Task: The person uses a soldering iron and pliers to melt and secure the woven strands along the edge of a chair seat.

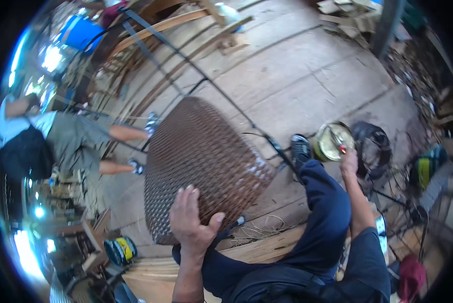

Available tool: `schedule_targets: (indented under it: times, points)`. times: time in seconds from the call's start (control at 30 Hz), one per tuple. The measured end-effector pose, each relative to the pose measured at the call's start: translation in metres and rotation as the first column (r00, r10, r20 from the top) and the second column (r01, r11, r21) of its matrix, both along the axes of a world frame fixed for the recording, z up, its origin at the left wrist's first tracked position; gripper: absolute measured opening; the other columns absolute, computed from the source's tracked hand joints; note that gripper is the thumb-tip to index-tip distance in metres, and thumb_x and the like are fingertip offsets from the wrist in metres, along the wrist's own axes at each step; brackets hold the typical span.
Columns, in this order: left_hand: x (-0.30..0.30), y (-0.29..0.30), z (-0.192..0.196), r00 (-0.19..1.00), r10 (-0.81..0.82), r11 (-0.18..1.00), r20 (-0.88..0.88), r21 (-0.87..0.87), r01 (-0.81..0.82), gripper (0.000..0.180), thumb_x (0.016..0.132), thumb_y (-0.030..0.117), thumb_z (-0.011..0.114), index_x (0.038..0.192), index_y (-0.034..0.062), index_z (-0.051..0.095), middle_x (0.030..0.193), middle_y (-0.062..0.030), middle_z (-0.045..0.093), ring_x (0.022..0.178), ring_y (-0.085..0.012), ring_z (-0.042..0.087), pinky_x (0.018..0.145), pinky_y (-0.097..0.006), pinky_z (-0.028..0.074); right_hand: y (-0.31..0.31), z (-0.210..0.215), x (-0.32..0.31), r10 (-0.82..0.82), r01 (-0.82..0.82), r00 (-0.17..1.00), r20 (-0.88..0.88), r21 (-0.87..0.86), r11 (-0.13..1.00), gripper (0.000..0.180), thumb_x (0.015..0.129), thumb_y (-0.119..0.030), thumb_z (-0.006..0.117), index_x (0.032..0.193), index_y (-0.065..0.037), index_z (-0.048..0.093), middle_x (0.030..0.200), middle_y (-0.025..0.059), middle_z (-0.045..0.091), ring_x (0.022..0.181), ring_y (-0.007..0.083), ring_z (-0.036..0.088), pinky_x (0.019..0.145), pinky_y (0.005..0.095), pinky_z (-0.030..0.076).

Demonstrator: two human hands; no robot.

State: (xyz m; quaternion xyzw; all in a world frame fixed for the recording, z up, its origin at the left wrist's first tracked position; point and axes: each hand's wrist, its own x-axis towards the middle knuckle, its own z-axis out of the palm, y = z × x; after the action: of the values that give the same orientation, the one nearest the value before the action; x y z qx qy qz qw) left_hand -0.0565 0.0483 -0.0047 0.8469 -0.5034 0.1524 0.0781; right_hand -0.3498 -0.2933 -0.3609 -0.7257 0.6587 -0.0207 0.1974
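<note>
A brown woven wicker panel (206,151), shaped like a chair seat or back, leans across my lap on a dark metal frame (221,93). Whitish smears show along its right edge. Flat on its near part lies my left hand (192,222), fingers stretched out and thumb apart. Off to the right, my right hand (348,162) is closed round a small brush-like tool (342,148) with a red part. That tool reaches into a round tin (323,150) with pale contents; its tip is hard to make out.
Behind the tin sits a dark rounded bag-like bundle (372,146). Yellow-and-dark spools (121,250) stand by the wooden bench (158,278). A person in shorts (77,149) stands at the left. A blue bucket (80,34) and timber pieces (161,30) are farther back.
</note>
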Motion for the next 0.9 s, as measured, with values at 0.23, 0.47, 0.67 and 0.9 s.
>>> schedule_targets:
  times: [0.23, 0.47, 0.67, 0.9]
  points:
    - [-0.001, -0.006, 0.002, 0.996, -0.061, 0.994, -0.059, -0.099, 0.055, 0.057, 0.09, 0.05, 0.055, 0.116, -0.001, 0.059, 0.12, -0.0188, 0.06, 0.114, -0.0374, 0.056, 0.094, -0.046, 0.044, -0.009, 0.074, -0.002, 0.074, -0.07, 0.825, 0.56, -0.029, 0.997, 0.045, 0.087, -0.024, 0.062, 0.122, 0.004, 0.055, 0.113, 0.0215, 0.061, 0.104, 0.0329, 0.06, 0.091, 0.0388, 0.046]
    - [0.007, 0.033, 0.011, 0.964, -0.225, 0.926, -0.143, -0.339, 0.166, 0.039, 0.094, 0.035, 0.055, 0.115, 0.0016, 0.059, 0.119, -0.016, 0.059, 0.121, -0.0333, 0.051, 0.103, -0.046, 0.038, 0.11, 0.23, 0.121, 0.061, -0.518, 0.374, 0.925, 0.154, 0.842, 0.065, 0.096, -0.057, 0.042, 0.12, 0.001, 0.056, 0.096, 0.0055, 0.058, 0.085, 0.0153, 0.051, 0.077, 0.0312, 0.043]
    - [0.003, 0.151, -0.073, 0.537, -0.095, 0.245, -0.838, -0.542, -0.804, 0.062, 0.101, 0.046, 0.036, 0.133, -0.006, 0.044, 0.138, -0.0197, 0.045, 0.127, -0.0285, 0.043, 0.11, -0.04, 0.03, 0.133, 0.225, 0.148, 0.041, -0.278, 0.325, 0.945, 0.054, 0.959, 0.059, 0.097, -0.054, 0.043, 0.089, 0.001, 0.061, 0.07, 0.0003, 0.049, 0.065, 0.01, 0.044, 0.059, 0.0264, 0.035]
    - [0.007, 0.163, -0.113, 0.462, -0.198, 0.144, -0.865, -0.492, -0.859, 0.065, 0.102, 0.05, 0.032, 0.139, -0.002, 0.038, 0.142, -0.0131, 0.041, 0.13, -0.0221, 0.04, 0.111, -0.035, 0.027, 0.117, 0.17, 0.151, 0.077, -0.233, 0.243, 0.967, -0.019, 0.972, 0.052, 0.102, -0.046, 0.038, 0.087, -0.001, 0.06, 0.072, -0.0009, 0.049, 0.063, 0.0086, 0.041, 0.056, 0.0256, 0.032]
